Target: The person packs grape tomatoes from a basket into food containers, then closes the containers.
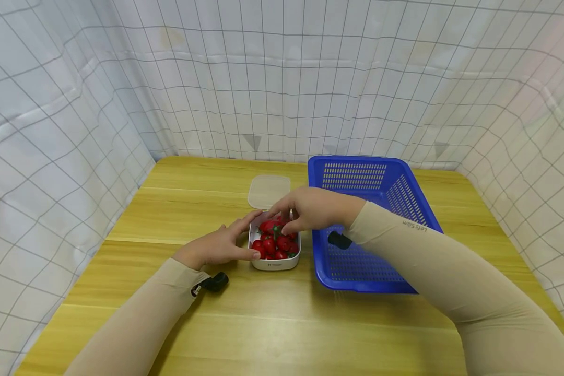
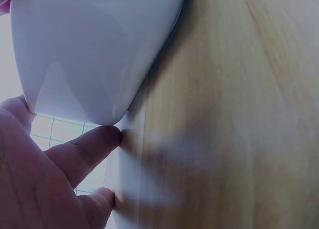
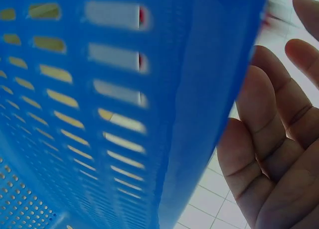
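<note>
A small white container (image 1: 274, 265) holds several red cherry tomatoes (image 1: 270, 245), some with green stems. My left hand (image 1: 221, 244) grips the container from its left side, thumb on the near rim and fingers at the far corner. In the left wrist view, fingertips (image 2: 112, 134) touch the end of the white container wall (image 2: 94, 50). Above the tomatoes my right hand (image 1: 310, 209) reaches down with thumb and fingers apart. The right wrist view shows the right hand's bent fingers (image 3: 256, 99) beside the basket rim, with a blurred red bit beyond them.
A blue perforated basket (image 1: 317, 256) stands right of the container, under the right forearm. Behind the container lies a flat translucent lid (image 1: 269, 189). Everything rests on a wooden table (image 1: 244, 329), with white gridded curtains (image 1: 282, 78) around it.
</note>
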A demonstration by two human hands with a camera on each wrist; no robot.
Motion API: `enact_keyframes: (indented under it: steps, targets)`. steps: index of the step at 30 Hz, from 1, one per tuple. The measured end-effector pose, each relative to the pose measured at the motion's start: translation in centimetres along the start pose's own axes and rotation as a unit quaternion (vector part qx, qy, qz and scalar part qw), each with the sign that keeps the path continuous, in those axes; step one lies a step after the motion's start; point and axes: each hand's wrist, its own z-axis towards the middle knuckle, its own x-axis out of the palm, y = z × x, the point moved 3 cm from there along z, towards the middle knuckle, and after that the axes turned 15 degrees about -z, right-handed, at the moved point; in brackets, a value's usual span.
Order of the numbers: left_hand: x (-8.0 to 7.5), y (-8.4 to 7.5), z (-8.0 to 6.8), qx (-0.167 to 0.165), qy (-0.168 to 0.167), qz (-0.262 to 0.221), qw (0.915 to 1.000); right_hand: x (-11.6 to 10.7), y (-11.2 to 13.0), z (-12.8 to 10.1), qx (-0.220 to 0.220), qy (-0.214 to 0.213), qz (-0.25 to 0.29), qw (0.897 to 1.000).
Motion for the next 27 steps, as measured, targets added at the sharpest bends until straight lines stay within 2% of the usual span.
enact_keyframes:
  steps: [3, 10, 27]
  targets:
    - [0.0, 0.0, 0.0, -0.001, 0.001, 0.005, 1.0, 0.1, 0.0, 0.0, 0.003, 0.003, -0.004, 1.0]
    - [0.0, 0.1, 0.0, -0.005, 0.0, -0.001, 1.0, 0.1, -0.7, -0.3, 0.048, -0.014, -0.01, 0.999]
    - [-0.1, 0.1, -0.1, -0.002, 0.003, -0.005, 1.0, 0.1, -1.8, -0.3, 0.062, -0.044, -0.024, 0.997]
